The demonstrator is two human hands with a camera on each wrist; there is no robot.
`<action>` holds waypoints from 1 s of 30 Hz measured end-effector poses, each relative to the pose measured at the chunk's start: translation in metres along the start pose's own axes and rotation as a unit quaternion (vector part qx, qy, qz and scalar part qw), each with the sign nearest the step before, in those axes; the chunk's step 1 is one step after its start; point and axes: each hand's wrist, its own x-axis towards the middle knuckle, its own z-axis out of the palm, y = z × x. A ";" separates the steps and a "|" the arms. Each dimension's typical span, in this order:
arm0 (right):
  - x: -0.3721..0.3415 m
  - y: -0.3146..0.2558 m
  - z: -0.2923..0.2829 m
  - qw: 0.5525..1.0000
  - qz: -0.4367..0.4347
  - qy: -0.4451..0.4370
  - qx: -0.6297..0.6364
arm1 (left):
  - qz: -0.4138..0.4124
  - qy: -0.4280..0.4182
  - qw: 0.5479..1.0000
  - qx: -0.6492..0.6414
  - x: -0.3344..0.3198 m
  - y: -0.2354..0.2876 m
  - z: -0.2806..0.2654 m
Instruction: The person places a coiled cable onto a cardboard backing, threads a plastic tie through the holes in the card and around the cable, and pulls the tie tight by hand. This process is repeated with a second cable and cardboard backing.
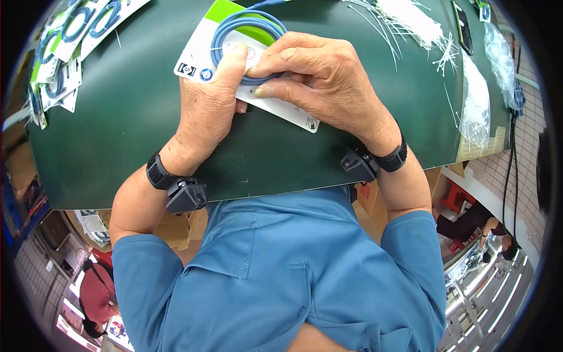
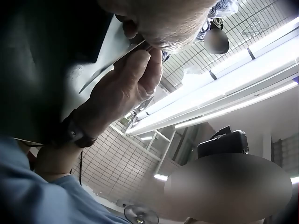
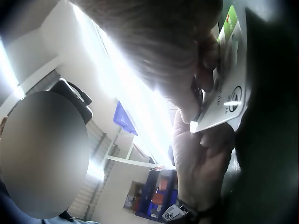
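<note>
Over the counter [image 1: 129, 117], the left hand [image 1: 208, 105] grips the card [image 1: 281, 110], thumb on the coil [image 1: 217, 40] lying on its face, while the right hand's [image 1: 328, 79] fingers pinch the coil's near edge, plain only from the head, the left wrist showing the card edge-on

Over on the right a phone [image 1: 463, 29] lies near crumpled plastic [image 1: 498, 61], there's a person in red [image 1: 97, 293] lower left, and overhead strip lights [image 2: 243, 70] blaze!
</note>
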 end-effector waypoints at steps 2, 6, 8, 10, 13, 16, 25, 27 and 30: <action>0.000 -0.001 -0.001 1.000 0.001 -0.006 0.006 | -0.002 -0.006 1.000 -0.005 0.000 0.001 -0.001; -0.003 -0.005 -0.003 1.000 0.016 -0.010 0.015 | -0.019 0.002 0.999 -0.027 0.001 0.004 0.004; -0.003 -0.008 -0.004 0.999 0.038 -0.017 0.013 | -0.033 -0.007 0.999 -0.034 0.002 0.007 0.004; -0.003 -0.009 -0.004 0.999 0.048 -0.022 0.012 | -0.039 -0.011 0.999 -0.037 0.003 0.008 0.003; -0.005 -0.009 -0.002 0.997 0.069 -0.019 0.028 | -0.038 -0.020 0.998 -0.036 0.003 0.008 0.003; -0.005 -0.008 0.000 0.997 0.074 -0.018 0.032 | -0.039 -0.025 0.998 -0.036 0.004 0.007 0.001; -0.007 -0.012 0.006 0.999 0.054 0.003 0.000 | -0.030 -0.030 0.999 -0.001 0.003 0.006 -0.002; -0.007 -0.014 0.007 0.998 0.056 0.005 0.001 | -0.031 -0.026 0.999 0.000 0.002 0.006 -0.002; -0.007 -0.016 0.007 0.998 0.060 0.010 0.000 | -0.032 -0.021 0.999 0.002 0.003 0.006 -0.001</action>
